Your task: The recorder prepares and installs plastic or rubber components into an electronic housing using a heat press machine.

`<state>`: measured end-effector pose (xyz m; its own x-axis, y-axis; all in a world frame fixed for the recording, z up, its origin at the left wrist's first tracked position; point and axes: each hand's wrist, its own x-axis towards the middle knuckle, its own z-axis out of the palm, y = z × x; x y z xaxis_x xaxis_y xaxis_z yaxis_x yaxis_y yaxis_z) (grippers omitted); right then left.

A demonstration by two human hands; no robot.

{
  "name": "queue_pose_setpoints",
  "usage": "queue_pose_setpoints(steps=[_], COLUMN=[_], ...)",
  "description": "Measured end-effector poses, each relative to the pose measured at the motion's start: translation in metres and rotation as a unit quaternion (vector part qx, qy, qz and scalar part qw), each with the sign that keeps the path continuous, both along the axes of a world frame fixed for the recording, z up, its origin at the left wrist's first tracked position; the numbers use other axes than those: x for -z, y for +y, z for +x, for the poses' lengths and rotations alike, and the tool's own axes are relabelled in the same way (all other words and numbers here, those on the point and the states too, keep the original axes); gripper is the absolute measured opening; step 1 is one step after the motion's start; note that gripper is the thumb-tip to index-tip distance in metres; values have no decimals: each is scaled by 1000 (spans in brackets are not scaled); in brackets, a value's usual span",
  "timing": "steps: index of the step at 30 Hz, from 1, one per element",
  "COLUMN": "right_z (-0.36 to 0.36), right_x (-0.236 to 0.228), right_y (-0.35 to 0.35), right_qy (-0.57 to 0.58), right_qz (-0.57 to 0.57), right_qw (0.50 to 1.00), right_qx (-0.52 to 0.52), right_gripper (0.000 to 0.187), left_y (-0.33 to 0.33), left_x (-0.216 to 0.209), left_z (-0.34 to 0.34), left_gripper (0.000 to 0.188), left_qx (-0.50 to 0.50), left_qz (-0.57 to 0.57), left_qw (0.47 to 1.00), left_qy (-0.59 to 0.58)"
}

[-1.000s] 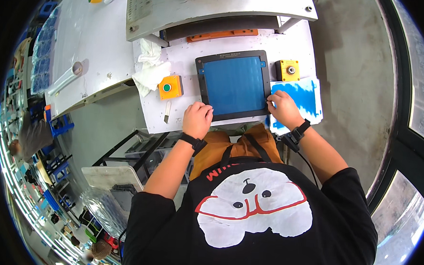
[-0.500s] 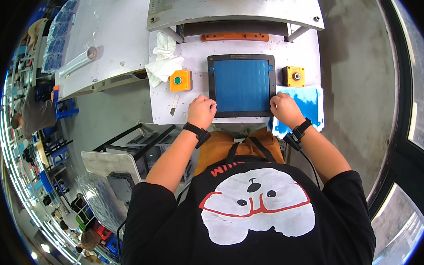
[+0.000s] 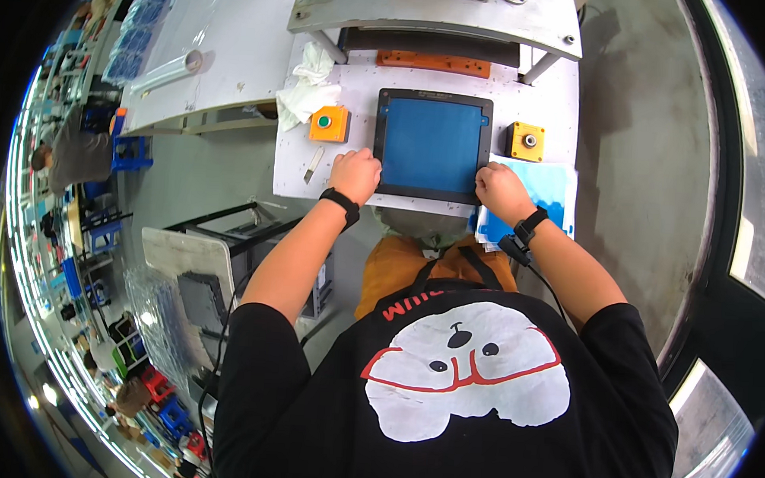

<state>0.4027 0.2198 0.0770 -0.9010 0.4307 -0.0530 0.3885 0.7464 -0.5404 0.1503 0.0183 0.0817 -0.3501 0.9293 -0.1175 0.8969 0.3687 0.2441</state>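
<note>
A flat black rectangular frame (image 3: 431, 193) with a blue panel (image 3: 431, 145) filling its middle lies on the white worktable in front of me. My left hand (image 3: 356, 173) is closed at the frame's left side, near its lower corner. On the opposite side, my right hand (image 3: 502, 193) has its fingers curled against the lower right edge. The fingertips of both hands are partly hidden from above. Under my right wrist lies a stack of blue-and-white sheets (image 3: 541, 180).
An orange box with a green button (image 3: 323, 122) stands left of the frame, a yellow button box (image 3: 526, 143) right. A utility knife (image 3: 315, 164) and white cloth (image 3: 308, 97) lie at left. Beyond are an orange-brown bar (image 3: 433, 63) and a raised metal machine plate (image 3: 437, 17).
The whole view has shifted and turned slightly. My left hand has slid a little farther up the frame's side. The blue panel looks darker and more even.
</note>
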Motion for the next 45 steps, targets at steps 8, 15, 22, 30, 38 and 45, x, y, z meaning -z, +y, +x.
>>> queue_pose_setpoints(steps=[8, 15, 22, 30, 38, 45], right_z=[22, 30, -34, -129, -153, -164], right_x=[-24, -55, -68, -95, -112, -110], right_y=[-5, -65, -172, -308, -352, -364], right_qy=[9, 20, -9, -64, -87, -78], right_qz=[-38, -77, -113, -107, -113, -103], right_qw=[999, 997, 994, 977, 968, 968], right_qx=[-3, 1, -13, -174, -206, -216], right_gripper=[7, 10, 12, 14, 14, 15], left_y=[-92, -320, -524, -583, -588, -615], left_x=[-7, 29, 19, 27, 19, -54], left_z=[31, 50, -13, -67, -78, -57], left_gripper=[12, 20, 30, 23, 8, 6], left_qx=[-221, -512, -632, -594, -560, -519], left_qz=[204, 244, 197, 177, 262, 341], left_qw=[944, 816, 731, 783, 780, 777], left_qy=[-133, -107, 165, 46, 102, 106])
